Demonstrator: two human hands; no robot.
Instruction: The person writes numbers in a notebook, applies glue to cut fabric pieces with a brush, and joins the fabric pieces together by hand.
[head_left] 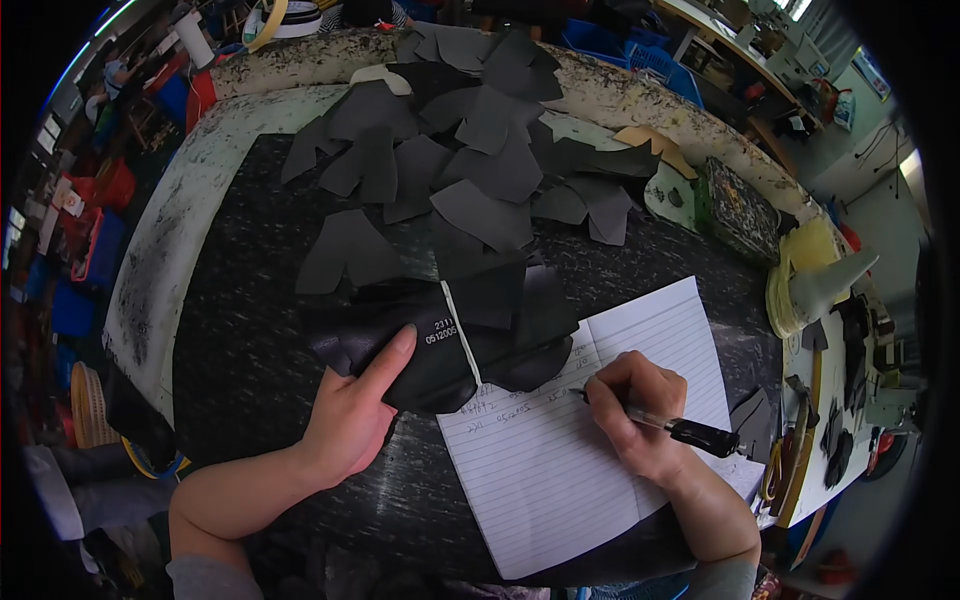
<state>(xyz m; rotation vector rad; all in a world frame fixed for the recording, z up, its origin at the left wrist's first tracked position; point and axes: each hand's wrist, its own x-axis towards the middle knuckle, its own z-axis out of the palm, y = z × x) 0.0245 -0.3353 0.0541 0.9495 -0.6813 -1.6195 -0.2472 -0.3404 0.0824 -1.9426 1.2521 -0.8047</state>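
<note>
My left hand (355,418) grips a stack of black cut pieces (490,345), its thumb on top beside the printed numbers "2311" and "0512005". A white strip (460,335) runs across the stack. My right hand (640,415) holds a black and clear pen (700,434), its tip on or just above the lined page of an open notebook (560,500). Handwritten lines show near the top of that page. The stack overlaps the notebook's upper left part. Many loose dark pieces (490,165) lie spread beyond the stack on the black table surface (240,370).
A yellowish container with a pale cone (825,285) stands at the right, near a dark block with green sides (740,210). Scissors (773,480) lie at the right edge. A worn, raised rim (640,95) curves behind the pieces. A person (115,75) is far left.
</note>
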